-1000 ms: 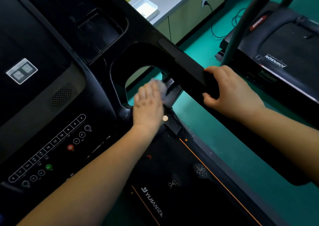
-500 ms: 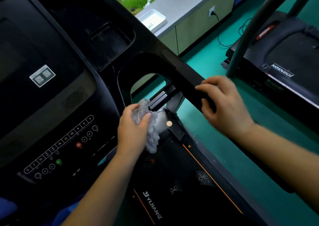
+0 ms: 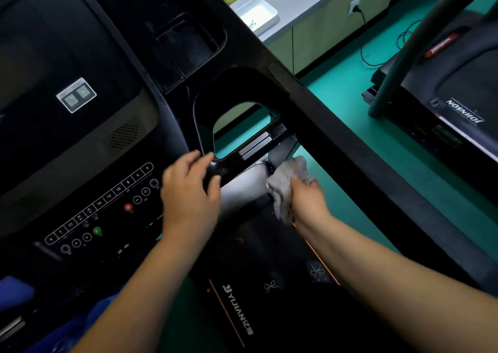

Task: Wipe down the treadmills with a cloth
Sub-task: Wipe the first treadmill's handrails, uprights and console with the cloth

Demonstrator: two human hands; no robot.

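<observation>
While the right hand (image 3: 307, 204) grips the bunched cloth (image 3: 287, 184), we put the cloth just right of frame centre, at the silver post (image 3: 242, 188) of the treadmill (image 3: 80, 150).
Post runs lower-left to upper-right and sits left of the cloth, between both hands, with the right hand nearer. Left hand (image 3: 188, 193) is at the black handle loop (image 3: 204, 104), fingers loosely spread; blur hides whether it grips.

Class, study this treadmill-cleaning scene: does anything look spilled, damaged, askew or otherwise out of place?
Nothing stands out. The right hand holds the grey cloth at the silver upright, and the left hand grips the console frame. No spill shows on the green floor.
</observation>
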